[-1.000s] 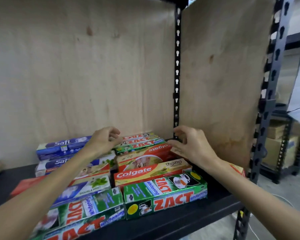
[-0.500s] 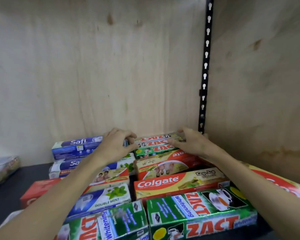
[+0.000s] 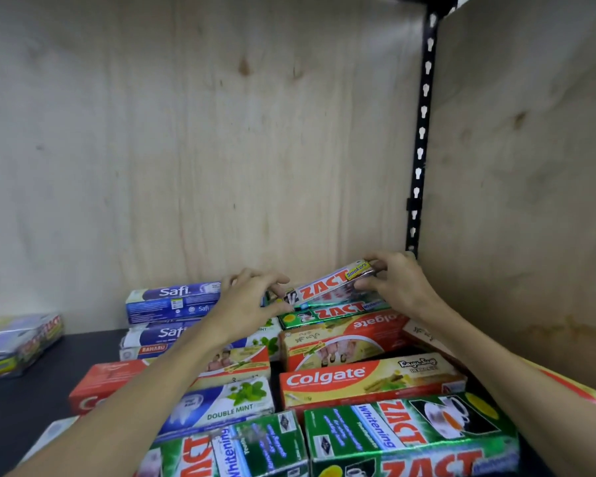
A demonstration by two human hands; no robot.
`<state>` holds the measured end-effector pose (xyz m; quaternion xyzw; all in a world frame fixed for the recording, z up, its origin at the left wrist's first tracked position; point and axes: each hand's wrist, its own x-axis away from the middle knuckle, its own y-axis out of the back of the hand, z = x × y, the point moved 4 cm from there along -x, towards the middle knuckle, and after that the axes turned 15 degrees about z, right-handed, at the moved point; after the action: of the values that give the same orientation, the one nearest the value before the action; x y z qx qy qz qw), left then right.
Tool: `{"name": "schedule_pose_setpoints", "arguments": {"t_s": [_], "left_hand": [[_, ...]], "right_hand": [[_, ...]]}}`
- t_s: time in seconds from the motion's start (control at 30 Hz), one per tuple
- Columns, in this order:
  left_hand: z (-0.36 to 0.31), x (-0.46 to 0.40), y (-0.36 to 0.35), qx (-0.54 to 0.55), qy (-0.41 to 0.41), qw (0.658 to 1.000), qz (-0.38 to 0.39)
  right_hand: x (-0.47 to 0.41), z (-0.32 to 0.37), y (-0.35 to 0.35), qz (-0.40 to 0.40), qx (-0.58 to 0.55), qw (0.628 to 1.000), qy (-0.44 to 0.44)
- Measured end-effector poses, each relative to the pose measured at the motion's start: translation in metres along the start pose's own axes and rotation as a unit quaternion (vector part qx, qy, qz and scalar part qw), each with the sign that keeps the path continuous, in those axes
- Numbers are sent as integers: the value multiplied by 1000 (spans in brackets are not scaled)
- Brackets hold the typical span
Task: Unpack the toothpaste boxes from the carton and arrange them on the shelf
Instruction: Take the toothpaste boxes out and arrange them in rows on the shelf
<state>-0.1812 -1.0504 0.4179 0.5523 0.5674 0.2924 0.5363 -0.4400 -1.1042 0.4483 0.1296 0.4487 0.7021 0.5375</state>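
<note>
Nearest us, green Zact boxes (image 3: pixel 410 438) and a Colgate box (image 3: pixel 369 382) already fill the front of the shelf (image 3: pixel 25 404). Farther back, our left hand (image 3: pixel 252 301) and right hand (image 3: pixel 398 284) each pinch one end of a Zact Smokers box (image 3: pixel 327 287), tilted above the rear stack by the back panel (image 3: pixel 221 149). We judge this the placing step; next we should level it and lower it squarely.
</note>
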Motion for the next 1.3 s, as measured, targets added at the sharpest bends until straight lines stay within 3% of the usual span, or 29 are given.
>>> {"name": "schedule_pose_setpoints", "arguments": {"t_s": [0.23,0.5,0.67,1.0,1.3], "left_hand": [[-34,10,18,-16,-71,995,-71],[-40,85,65,20,-115,991,-64],[-10,164,92,46,-75,993,-72],[72,345,145,68,49,992,-99],[141,457,165,59,165,978,-110]], "right_hand": [[22,5,28,-93,-19,995,39],[65,45,12,-88,-37,994,53],[84,103,-27,-79,-22,992,92],[120,241,-142,23,-52,978,200],[149,331,-240,132,28,956,260]]}}
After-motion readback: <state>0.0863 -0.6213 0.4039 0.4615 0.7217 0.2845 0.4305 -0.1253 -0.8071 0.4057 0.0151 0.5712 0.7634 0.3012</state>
